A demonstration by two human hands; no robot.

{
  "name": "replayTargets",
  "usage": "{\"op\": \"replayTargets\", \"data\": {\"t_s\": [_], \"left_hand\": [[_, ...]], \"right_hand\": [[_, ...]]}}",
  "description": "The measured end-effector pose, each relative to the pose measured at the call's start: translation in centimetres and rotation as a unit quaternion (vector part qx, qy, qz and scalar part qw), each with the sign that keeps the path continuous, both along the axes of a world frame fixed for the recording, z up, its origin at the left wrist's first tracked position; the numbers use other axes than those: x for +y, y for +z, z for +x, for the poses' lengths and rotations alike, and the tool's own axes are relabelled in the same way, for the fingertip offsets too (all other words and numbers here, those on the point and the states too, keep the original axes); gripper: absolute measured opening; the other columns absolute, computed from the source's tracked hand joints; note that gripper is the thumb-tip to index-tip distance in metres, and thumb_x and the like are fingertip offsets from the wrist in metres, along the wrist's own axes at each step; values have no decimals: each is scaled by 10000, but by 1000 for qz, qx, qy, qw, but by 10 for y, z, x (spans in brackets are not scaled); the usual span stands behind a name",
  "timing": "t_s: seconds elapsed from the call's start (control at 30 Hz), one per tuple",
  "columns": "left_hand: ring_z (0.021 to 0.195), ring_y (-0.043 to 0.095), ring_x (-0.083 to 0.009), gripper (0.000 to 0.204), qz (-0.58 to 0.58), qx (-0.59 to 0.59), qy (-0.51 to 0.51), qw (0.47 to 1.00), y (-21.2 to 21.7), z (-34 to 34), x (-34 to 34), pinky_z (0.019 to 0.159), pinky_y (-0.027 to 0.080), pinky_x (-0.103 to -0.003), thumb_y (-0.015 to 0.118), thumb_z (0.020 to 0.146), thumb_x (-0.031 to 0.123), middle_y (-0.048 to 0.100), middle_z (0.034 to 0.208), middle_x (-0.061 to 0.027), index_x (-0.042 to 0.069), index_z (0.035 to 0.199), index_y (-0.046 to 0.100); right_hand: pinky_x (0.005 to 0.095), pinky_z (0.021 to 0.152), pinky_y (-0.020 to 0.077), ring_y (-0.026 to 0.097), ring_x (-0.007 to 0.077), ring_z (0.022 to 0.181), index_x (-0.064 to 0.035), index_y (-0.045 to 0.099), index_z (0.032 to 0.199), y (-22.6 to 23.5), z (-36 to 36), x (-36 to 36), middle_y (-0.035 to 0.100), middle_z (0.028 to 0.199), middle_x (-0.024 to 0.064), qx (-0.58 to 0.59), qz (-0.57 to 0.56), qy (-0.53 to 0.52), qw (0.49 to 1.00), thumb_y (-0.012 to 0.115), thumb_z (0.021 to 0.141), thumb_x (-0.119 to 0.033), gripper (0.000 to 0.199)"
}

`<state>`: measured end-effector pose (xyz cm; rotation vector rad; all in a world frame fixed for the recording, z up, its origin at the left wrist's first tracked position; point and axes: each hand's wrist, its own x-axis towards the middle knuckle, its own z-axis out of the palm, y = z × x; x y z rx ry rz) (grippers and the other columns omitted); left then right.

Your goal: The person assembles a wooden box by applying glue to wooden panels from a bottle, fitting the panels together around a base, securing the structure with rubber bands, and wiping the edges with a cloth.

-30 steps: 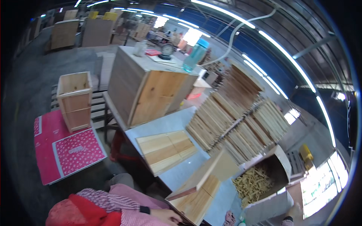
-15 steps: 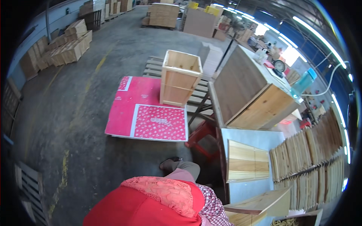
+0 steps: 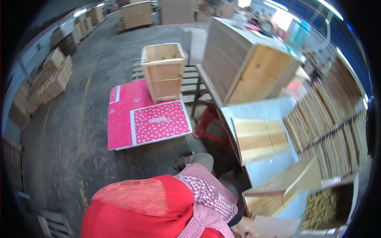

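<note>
A: Which hand lies nearer the pale panel?

B: The left hand, at the lower edge of the view, to the left of the open box. The right hand is out of view.

A: How is the panel placed relative to the box?

B: To its left, between the box and the left hand. The panel thus lies directly to the right of the fingers. Its visible extent is greatest along the line from hand to box; the lower part is cut off, so the true long axis is uncertain.

A: In what state are the fingers?

B: This cannot be told, owing to blur and the view's edge. They are at the panel's left end; whether they pinch it or merely lie against it does not show.

A: And the surroundings?

B: Left of the box, beyond the panel, a tilted board stands above a flat board. Stacked boards stand beyond the box, which contains small pale pieces.
</note>
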<state>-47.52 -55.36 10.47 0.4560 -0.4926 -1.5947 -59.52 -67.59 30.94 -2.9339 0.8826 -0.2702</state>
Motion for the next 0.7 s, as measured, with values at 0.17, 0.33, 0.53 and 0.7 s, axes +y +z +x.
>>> {"op": "replayTargets", "data": {"t_s": [0.17,0.33,0.53,0.7], "left_hand": [[997,651,-201,396,102,-178,-6,979,-14,54,74,850,551,-329,639,952,244,664,1130,-91,4,1262,582],[893,621,-106,213,180,-430,275,841,53,86,137,812,517,-258,689,893,89,662,992,-39,-18,1075,657],[975,634,-176,489,140,-621,424,644,85,116,121,888,500,-273,764,804,92,647,1062,-71,-1,1226,536],[1045,627,-285,695,115,-622,397,665,83,136,94,902,521,-414,831,730,215,536,1260,-166,4,1294,483]], "right_hand": [[369,894,482,621,290,1016,66,511,1264,-14,32,-36,632,1071,276,-110,46,14,993,758,774,-152,591],[445,760,454,570,399,876,6,548,1044,18,46,-61,589,928,199,-209,-232,66,948,720,847,-237,357],[436,734,428,557,362,849,-32,520,978,-8,105,-81,567,888,165,-200,-234,132,942,740,787,-213,343],[414,752,418,563,331,850,-52,502,952,-25,142,-87,562,867,136,-180,-199,176,947,735,778,-198,326]]}}
